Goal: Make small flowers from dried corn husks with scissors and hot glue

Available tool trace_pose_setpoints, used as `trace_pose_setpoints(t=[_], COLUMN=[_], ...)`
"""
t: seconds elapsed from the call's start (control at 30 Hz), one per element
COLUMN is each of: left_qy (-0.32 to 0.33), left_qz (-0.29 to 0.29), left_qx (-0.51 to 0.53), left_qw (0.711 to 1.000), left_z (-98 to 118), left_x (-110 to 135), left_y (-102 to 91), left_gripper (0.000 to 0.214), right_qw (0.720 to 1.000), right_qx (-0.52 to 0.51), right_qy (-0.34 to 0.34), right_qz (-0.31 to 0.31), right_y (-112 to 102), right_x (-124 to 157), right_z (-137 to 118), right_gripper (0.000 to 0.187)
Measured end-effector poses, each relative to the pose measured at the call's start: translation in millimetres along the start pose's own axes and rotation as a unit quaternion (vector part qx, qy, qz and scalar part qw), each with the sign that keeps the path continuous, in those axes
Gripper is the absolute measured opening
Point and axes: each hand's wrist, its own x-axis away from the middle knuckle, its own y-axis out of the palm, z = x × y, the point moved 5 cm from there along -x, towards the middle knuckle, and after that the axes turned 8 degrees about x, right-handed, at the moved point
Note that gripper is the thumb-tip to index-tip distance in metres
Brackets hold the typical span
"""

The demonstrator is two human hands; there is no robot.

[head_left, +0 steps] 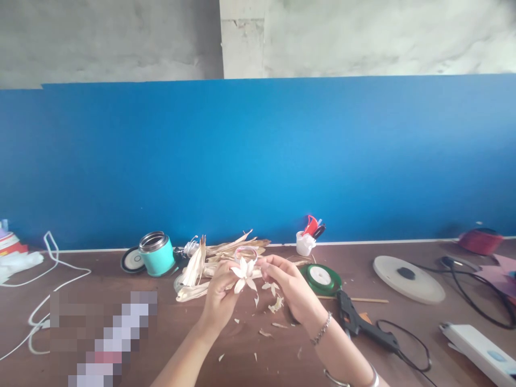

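A pale flower, its pointed petals apparently made of dried corn husk, is held up at the centre of the head view. My left hand is closed around its base from the left. Just to the right of the petals, my right hand is closed in a pinch; whatever lies between its fingertips is too small to make out. A second star-shaped husk piece lies beneath the right fingers. Behind both hands is a heap of dried corn husks, partly hidden by them.
Left of the husks stand an open turquoise jar and its lid. A green ribbon roll, a black glue gun with its cord and a white disc lie on the right. A white cup holds pens. Husk scraps litter the front.
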Motion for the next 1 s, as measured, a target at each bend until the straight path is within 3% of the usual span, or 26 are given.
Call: trace_pose_setpoints(t=[0.27,0.57,0.73,1.0], left_qy=[0.018,0.027,-0.004,-0.106], left_qz=[0.023,0.013,-0.022,-0.028], left_qx=[-0.026,-0.045,-0.013,0.033], left_qw=[0.999,0.999,1.0,0.993], left_z=[4,8,-2,-13], left_x=[0,-1,0,2], left_y=[-0.8,-0.6,2.6,10.2], left_gripper=[0.024,0.024,0.022,0.018], right_qw=[0.999,0.999,0.999,0.998], right_qx=[0.011,0.027,0.03,-0.057], right_qy=[0.008,0.018,-0.028,0.03], right_qz=[0.046,0.025,-0.009,0.017], right_y=[-13,-8,-1,-6], right_x=[-7,-6,-4,-10], right_z=[8,8,2,18], right_gripper=[0.024,0.021,0.029,0.023])
